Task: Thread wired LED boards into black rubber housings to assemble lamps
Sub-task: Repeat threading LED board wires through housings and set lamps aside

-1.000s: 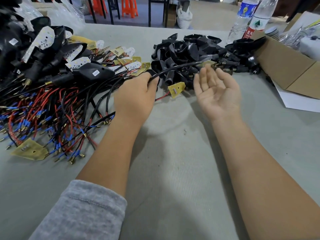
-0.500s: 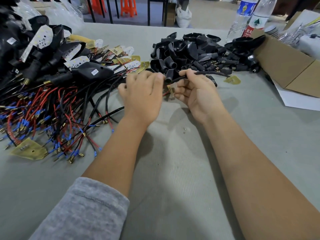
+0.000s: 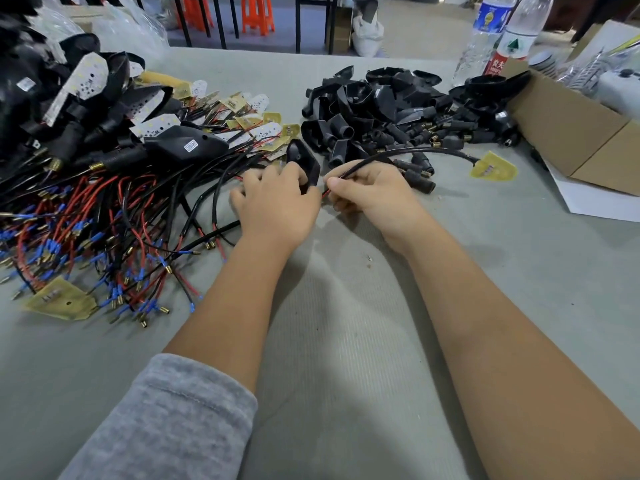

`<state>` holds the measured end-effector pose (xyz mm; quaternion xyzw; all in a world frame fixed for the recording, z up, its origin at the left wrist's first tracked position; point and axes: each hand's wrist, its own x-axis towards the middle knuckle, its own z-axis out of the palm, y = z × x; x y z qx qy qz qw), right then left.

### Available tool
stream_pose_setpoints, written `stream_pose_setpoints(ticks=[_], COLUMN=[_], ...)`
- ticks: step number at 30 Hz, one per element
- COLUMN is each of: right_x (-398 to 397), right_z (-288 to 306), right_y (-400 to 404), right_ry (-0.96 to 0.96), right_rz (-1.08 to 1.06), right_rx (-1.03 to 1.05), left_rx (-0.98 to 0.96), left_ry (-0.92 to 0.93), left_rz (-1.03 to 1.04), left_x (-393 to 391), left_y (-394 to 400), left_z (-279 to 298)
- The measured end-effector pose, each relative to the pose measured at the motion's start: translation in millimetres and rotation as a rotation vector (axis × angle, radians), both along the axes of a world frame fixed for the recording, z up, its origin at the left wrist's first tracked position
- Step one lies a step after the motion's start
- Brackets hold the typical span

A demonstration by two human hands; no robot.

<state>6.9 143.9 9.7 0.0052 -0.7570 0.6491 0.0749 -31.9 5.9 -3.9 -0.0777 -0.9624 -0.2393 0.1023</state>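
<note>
L hand [image 3: 277, 206] grips a black rubber housing [image 3: 304, 162], fingers curled round its lower end, wide end tilted up toward the far edge of the bench [image 3: 346, 341]. R hand [image 3: 374, 192] pinches the black cable [image 3: 415, 152] betw. thumb and fingers, right where its red lead shows, tip just beside the housing's lower end. Cable arcs right to its yellow LED board [image 3: 493, 168], which lies flat on the bench near the cardboard box [image 3: 571, 133].

Vs 0.5 s ago: the housing is now clear of the pile and raised in the L hand; the R hand's hold sits closer to the cable end; board lies further right. Vs 1 s ago the R hand was open, palm up; now it holds the cable.

Far middle of bench: pile of loose black housings [image 3: 381, 109], too many to count. Left side: heap of wired boards [image 3: 104, 220] w/ red/black leads and blue-sleeved terminals, also uncountable; one loose yellow board [image 3: 60, 301] near the left edge. Far left corner: finished lamps [image 3: 79, 109], one w/ a white label, text too small to read.

2 water bottles [image 3: 498, 36] at far right edge; one w/ red label, Chinese characters, green tree logo; other has blue label, unreadable. White sheet [image 3: 599, 202] under the box. Grey sleeve [image 3: 166, 420] on L arm.
</note>
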Motion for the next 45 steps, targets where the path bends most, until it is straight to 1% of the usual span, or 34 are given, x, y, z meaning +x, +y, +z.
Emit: stream_pose_setpoints(ticks=[4, 6, 8, 9, 10, 12, 13, 14, 19, 22, 24, 28, 31, 33, 35, 37, 38, 41, 45], right_x=[-1.0, -2.4, -3.6, -3.7, -3.5, -3.1, -2.9, -2.7, 0.2, 2.0, 2.4, 2.6, 2.8, 3.1, 3.0, 2.1, 1.5, -0.7, -1.2], right_z=[-1.4, -2.0, -2.1, -1.8, -1.5, -0.5, 0.1, 1.1, 6.1, 8.7, 8.5, 5.7, 3.6, 3.1, 4.0, 6.4, 8.2, 12.0, 9.3], right_y=[-4.3, -5.3, -5.2, -4.4, -3.6, -1.6, -0.4, 0.4, -0.3, -2.0, -2.6, -5.2, -9.8, -13.0, -13.9, -13.2, -12.7, -10.0, -8.1], right_ry=[0.001, -0.002, 0.013, 0.025, 0.034, 0.042, 0.040, 0.038, 0.070, 0.091, 0.082, 0.059, 0.031, 0.049, 0.095, 0.146, 0.177, 0.251, 0.237], right_rz=[-0.040, -0.089, -0.142, -0.166, -0.185, -0.207, -0.216, -0.223, -0.199, -0.179, -0.168, -0.110, -0.100, -0.134, -0.215, -0.283, -0.296, -0.310, -0.357], right_rx=[0.019, -0.017, -0.069, -0.094, -0.127, -0.222, -0.269, -0.308, -0.521, -0.634, -0.615, -0.462, -0.284, -0.193, -0.151, -0.175, -0.231, -0.419, -0.404], left_rx=[0.052, 0.092, 0.198, 0.307, 0.466, 0.790, 0.892, 0.926, 0.862, 0.705, 0.658, 0.631, 0.689, 0.714, 0.727, 0.767, 0.773, 0.672, 0.615], left_ry=[0.018, 0.078, 0.159, 0.179, 0.177, 0.109, 0.071, 0.053, 0.059, 0.080, 0.077, 0.105, 0.064, 0.039, 0.072, 0.097, 0.096, 0.118, 0.171], left_rz=[0.025, 0.043, 0.065, 0.064, 0.049, -0.008, -0.036, -0.060, -0.192, -0.185, -0.159, -0.158, -0.170, -0.156, -0.118, -0.069, -0.057, -0.130, -0.231], left_x=[0.0, 0.1, 0.5, 0.3, 0.6, 3.3, 4.8, 6.0, 7.1, 5.4, 3.2, 1.4, 0.7, 2.3, 2.7, 0.5, -1.4, -3.4, 3.6], left_y=[0.6, 0.5, 0.3, 0.3, 0.4, 1.0, 1.5, 1.9, 6.9, 8.9, 8.9, 8.3, 9.4, 9.6, 7.2, 2.7, 0.3, -1.6, 3.1], left_z=[1.8, 4.2, 6.9, 8.3, 9.8, 13.6, 14.7, 15.7, 13.1, 6.2, 3.4, 1.5, 1.2, 3.2, 5.1, 6.4, 6.2, 3.7, 3.0])
